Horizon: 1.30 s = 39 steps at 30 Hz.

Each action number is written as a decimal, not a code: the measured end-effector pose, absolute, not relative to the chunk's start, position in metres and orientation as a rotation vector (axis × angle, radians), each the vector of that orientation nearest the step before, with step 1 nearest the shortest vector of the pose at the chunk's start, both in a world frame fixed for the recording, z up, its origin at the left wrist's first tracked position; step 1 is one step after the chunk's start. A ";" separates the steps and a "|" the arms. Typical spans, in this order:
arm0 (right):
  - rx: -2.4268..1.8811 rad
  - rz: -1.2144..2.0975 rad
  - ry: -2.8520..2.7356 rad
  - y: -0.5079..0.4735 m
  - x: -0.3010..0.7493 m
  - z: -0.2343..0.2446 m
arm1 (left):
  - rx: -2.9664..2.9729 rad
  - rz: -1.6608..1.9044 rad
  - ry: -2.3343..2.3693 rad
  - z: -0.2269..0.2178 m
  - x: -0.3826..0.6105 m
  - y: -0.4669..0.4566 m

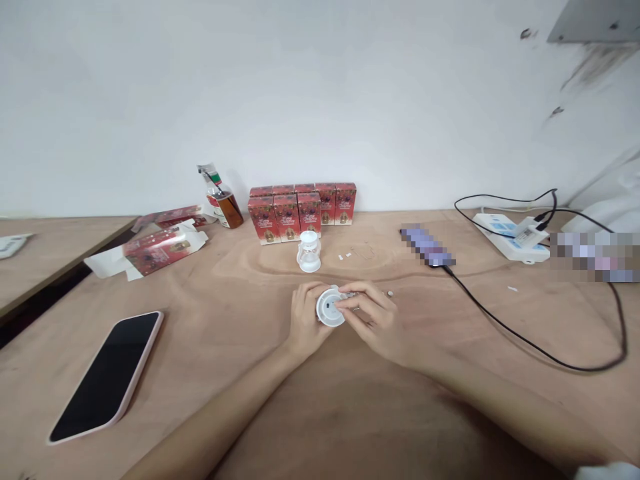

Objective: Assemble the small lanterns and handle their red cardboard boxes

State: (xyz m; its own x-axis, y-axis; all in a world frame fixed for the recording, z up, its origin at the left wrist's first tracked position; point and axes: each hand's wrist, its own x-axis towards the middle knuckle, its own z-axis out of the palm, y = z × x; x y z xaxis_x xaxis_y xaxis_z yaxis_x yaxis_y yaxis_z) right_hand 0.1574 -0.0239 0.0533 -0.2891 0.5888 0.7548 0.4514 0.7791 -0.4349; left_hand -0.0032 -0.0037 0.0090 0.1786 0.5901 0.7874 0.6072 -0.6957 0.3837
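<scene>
My left hand [306,319] is wrapped round a small white lantern [326,316], whose round base is turned up toward me. A small dark spot shows in the middle of that base. The fingers of my right hand [373,315] are pinched together against the base's right side; whatever lies between the fingertips is too small to make out. Just beyond my hands, a second white lantern [310,252] with a clear middle stands upright on the table. The rest of the held lantern is hidden behind its base and my fingers.
Several red printed boxes [287,219] stand by the wall, with an opened box [160,250] and a brown bottle [225,203] to their left. A black-screened phone [107,377] lies front left. Rightward are a phone [427,247] on a black cable and a power strip [510,240].
</scene>
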 end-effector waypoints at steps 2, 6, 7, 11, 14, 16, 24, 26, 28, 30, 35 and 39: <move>-0.782 0.153 -1.922 -0.024 0.157 0.053 | -2.395 -1.577 -1.212 0.009 -0.003 -0.004; -0.789 0.159 -1.902 -0.025 0.157 0.054 | -2.392 -1.571 -1.189 0.010 -0.003 -0.005; -0.790 0.162 -1.905 -0.026 0.157 0.054 | -2.389 -1.573 -1.188 0.010 -0.003 -0.005; -0.790 0.157 -1.910 -0.026 0.157 0.054 | -2.397 -1.574 -1.193 0.010 -0.003 -0.005; -0.763 0.133 -1.901 -0.026 0.158 0.051 | -2.402 -1.553 -1.182 0.010 -0.002 -0.005; -0.749 0.105 -1.908 -0.026 0.158 0.050 | -2.395 -1.545 -1.161 0.010 -0.002 -0.005; -0.673 -0.026 -1.982 -0.028 0.160 0.048 | -2.391 -1.578 -1.078 0.011 -0.002 -0.004; -0.666 -0.055 -1.968 -0.027 0.159 0.047 | -2.390 -1.570 -1.070 0.011 -0.002 -0.005; -0.690 -0.031 -1.951 -0.026 0.158 0.046 | -2.393 -1.552 -1.086 0.011 -0.002 -0.005; -0.692 0.023 -1.941 -0.025 0.157 0.046 | -2.390 -1.539 -1.098 0.011 -0.002 -0.005; -0.700 0.233 -1.885 -0.023 0.158 0.046 | -2.369 -1.552 -1.069 0.010 -0.003 -0.004; -0.777 0.517 -1.720 -0.020 0.155 0.041 | -2.373 -1.544 -1.079 0.009 -0.002 -0.005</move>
State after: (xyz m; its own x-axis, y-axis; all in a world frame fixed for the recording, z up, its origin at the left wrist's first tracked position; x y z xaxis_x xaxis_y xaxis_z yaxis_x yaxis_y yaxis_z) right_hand 0.1550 -0.0202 0.0413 -0.1590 0.7252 0.6699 0.2360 0.6868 -0.6875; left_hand -0.0017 -0.0055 0.0095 0.2294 0.4994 0.8354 0.6127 -0.7410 0.2747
